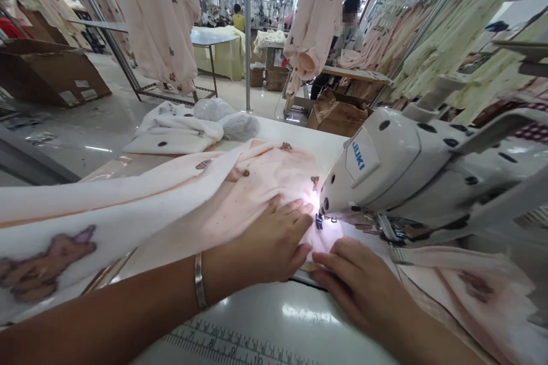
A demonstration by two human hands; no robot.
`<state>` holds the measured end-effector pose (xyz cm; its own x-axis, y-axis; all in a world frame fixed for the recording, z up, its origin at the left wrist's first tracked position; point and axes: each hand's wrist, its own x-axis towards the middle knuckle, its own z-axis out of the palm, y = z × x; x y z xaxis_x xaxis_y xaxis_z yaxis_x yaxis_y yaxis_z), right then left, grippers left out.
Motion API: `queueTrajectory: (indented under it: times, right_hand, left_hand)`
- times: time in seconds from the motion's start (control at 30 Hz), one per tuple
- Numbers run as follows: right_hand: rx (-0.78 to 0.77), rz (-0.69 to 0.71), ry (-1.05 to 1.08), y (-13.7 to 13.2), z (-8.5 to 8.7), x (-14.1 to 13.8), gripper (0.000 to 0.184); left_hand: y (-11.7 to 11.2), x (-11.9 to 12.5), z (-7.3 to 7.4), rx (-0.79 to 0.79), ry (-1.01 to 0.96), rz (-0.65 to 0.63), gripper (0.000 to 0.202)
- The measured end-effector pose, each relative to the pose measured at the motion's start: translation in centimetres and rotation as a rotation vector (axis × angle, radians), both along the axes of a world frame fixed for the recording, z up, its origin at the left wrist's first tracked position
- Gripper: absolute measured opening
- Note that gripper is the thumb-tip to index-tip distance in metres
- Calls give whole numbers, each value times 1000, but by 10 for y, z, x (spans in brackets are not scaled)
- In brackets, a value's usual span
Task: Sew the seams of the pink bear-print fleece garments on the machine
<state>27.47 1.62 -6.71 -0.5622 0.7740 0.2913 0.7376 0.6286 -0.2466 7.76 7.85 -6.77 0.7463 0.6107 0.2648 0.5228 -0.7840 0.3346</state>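
Observation:
Pale pink fleece fabric (226,205) with brown bear prints lies over the white machine table and runs off to the left. My left hand (278,234) rests palm down on it, fingers spread toward the lit presser foot (319,220). Just right of it, at the fabric's near edge, my right hand (351,274) has its thumb and fingers closed on the fabric. The fabric edge passes at the foot of a white JUKI sewing machine (385,154). What exactly lies under the right fingertips is partly hidden.
Another printed pink piece (475,279) lies right of my right hand. A white folded fabric and plastic bag (235,120) sit at the table's far left. A ruler scale (231,348) marks the near edge. Garments hang beyond, near cardboard boxes (47,71) and a person (349,28).

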Motion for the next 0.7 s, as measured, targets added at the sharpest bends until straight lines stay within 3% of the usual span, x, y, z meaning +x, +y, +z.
queueTrajectory:
  times: [0.13, 0.3, 0.5, 0.57, 0.7]
  right_hand:
    - [-73, -37, -60, 11, 5, 1, 14]
    - [-116, -3, -44, 3, 3, 4, 17]
    - [-89, -12, 28, -6, -2, 4, 18]
    - [-98, -9, 106, -3, -2, 5, 20]
    - [-190, -173, 444, 10, -5, 15, 23]
  left_hand:
    - [16, 6, -6, -9, -23, -20, 40]
    - [5, 6, -7, 43, -25, -53, 51]
    - [-1, 5, 0, 41, -29, -37, 25]
    - [1, 5, 2, 101, -23, -93, 9]
    - [5, 6, 2, 139, 8, -246, 20]
